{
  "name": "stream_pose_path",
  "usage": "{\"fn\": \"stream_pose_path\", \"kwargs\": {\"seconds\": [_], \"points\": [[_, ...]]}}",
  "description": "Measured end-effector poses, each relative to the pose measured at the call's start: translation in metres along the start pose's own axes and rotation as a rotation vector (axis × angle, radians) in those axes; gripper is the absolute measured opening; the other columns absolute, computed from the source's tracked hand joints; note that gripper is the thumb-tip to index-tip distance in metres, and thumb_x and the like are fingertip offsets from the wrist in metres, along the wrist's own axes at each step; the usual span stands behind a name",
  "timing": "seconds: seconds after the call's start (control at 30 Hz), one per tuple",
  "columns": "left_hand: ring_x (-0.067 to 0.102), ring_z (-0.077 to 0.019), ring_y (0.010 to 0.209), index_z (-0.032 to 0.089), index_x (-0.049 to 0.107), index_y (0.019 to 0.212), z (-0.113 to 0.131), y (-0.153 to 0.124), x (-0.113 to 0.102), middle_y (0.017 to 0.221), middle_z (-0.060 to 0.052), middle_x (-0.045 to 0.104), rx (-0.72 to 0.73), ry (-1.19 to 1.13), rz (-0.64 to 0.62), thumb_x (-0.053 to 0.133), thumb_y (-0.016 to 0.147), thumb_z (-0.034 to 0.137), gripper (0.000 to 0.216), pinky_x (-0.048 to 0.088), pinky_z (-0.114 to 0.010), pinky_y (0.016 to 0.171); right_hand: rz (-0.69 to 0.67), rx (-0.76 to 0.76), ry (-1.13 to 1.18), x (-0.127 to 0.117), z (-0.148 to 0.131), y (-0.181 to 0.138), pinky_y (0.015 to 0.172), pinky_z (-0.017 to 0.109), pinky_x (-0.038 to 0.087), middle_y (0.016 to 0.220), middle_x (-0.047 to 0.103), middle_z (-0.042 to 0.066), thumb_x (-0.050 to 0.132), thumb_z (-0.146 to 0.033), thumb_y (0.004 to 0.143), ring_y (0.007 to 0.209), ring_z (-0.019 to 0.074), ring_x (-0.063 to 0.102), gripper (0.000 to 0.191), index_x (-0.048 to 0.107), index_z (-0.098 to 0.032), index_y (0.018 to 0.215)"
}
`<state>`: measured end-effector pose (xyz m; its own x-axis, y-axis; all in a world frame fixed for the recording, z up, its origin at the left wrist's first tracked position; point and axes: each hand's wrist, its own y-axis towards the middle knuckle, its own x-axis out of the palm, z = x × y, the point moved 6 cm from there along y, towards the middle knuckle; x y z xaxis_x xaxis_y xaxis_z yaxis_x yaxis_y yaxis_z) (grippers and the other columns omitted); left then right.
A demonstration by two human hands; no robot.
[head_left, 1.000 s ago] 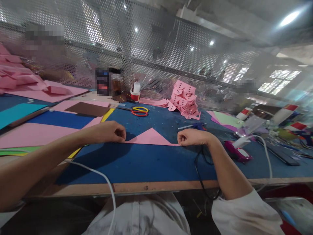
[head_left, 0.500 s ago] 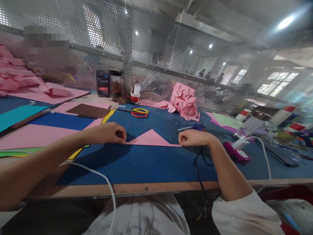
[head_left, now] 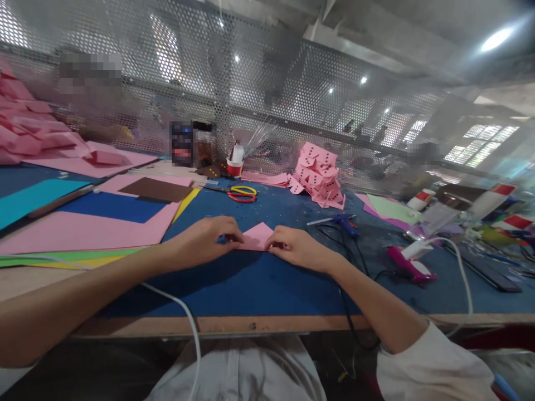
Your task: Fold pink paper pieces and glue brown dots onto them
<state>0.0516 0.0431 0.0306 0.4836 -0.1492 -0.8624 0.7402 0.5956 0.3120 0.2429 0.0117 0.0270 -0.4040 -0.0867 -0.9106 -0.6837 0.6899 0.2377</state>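
Note:
A pink sheet of craft paper or foam with a pointed top stands on the blue mat in front of me. My left hand pinches its left side with thumb and fingers. On the other side my right hand grips the lower right part. Both hands are close together, and their fingers hide the sheet's ends. Beyond the right hand lies a blue glue gun. Scissors with red and yellow handles rest behind the sheet.
Pink dotted pieces are piled against the perforated metal screen. Coloured sheets cover the left side. A magenta glue gun sits at right, its white cable trailing. Another white cable crosses the table's front edge.
Both hands have moved inward, from the sheet's far-apart ends to near its pointed middle. The long thin ends that showed before are now out of sight. The view has shifted slightly.

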Motion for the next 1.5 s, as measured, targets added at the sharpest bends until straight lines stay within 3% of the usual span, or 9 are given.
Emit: {"fn": "stream_pose_path", "kwargs": {"seconds": [0.17,0.37,0.63,0.93,1.2,1.37,1.5], "points": [[0.061,-0.0185,0.101,0.022,0.068,0.109,0.014,-0.003,0.024,0.107,-0.005,0.065,0.154,0.111,-0.08,0.05,0.096,0.019,0.023,0.043,-0.028,0.09,-0.007,-0.02,-0.071,0.001,-0.003,0.0,0.086,0.026,0.044,0.105,0.064,0.006,0.053,-0.019,0.096,0.096,0.0159,0.061,0.022,0.068,-0.021,0.112],[0.061,-0.0189,0.099,0.019,0.068,0.108,0.016,-0.002,0.025,0.105,-0.006,0.064,0.165,0.185,-0.089,0.047,0.097,0.018,0.024,0.044,-0.029,0.089,-0.011,-0.031,-0.127,0.002,-0.004,0.0,0.086,0.026,0.044,0.109,0.066,0.006,0.053,-0.019,0.096,0.097,0.0162,0.061,0.021,0.068,-0.021,0.112],[0.061,-0.0183,0.096,0.021,0.068,0.11,0.016,-0.002,0.025,0.102,-0.006,0.062,0.144,0.197,-0.081,0.046,0.098,0.019,0.025,0.045,-0.028,0.086,-0.022,-0.017,-0.117,-0.005,-0.003,-0.004,0.08,0.024,0.043,0.098,0.065,0.004,0.055,-0.018,0.095,0.089,0.014,0.061,0.015,0.069,-0.019,0.101],[0.061,-0.0183,0.091,0.018,0.066,0.102,0.015,-0.003,0.022,0.098,-0.006,0.063,0.17,0.222,-0.012,0.044,0.099,0.02,0.022,0.045,-0.029,0.082,0.031,0.091,-0.114,-0.004,0.011,-0.006,0.074,0.024,0.042,0.093,0.061,0.003,0.064,-0.026,0.091,0.082,0.0139,0.057,0.009,0.064,-0.018,0.095],[0.062,-0.0173,0.089,0.019,0.067,0.1,0.024,-0.006,0.008,0.094,-0.005,0.068,0.209,0.182,0.201,0.05,0.097,0.022,0.017,0.044,-0.03,0.083,0.01,0.197,-0.017,0.0,0.02,-0.003,0.071,0.024,0.04,0.089,0.064,0.002,0.067,-0.03,0.089,0.078,0.0134,0.057,0.012,0.066,-0.018,0.089],[0.064,-0.0167,0.08,0.02,0.071,0.091,0.027,-0.007,0.005,0.086,-0.003,0.072,0.108,0.034,0.248,0.056,0.093,0.026,0.017,0.046,-0.027,0.077,0.085,0.351,0.076,-0.006,0.027,-0.003,0.07,0.025,0.04,0.087,0.067,0.002,0.068,-0.028,0.086,0.077,0.0142,0.058,0.011,0.069,-0.017,0.088],[0.068,-0.0198,0.081,0.023,0.077,0.094,0.018,-0.003,0.008,0.092,-0.003,0.077,-0.154,-0.213,0.206,0.059,0.089,0.036,0.023,0.049,-0.027,0.074,0.166,0.376,0.23,-0.013,0.022,-0.002,0.071,0.026,0.042,0.084,0.069,0.002,0.065,-0.032,0.087,0.076,0.0142,0.059,0.016,0.07,-0.016,0.087]]}}
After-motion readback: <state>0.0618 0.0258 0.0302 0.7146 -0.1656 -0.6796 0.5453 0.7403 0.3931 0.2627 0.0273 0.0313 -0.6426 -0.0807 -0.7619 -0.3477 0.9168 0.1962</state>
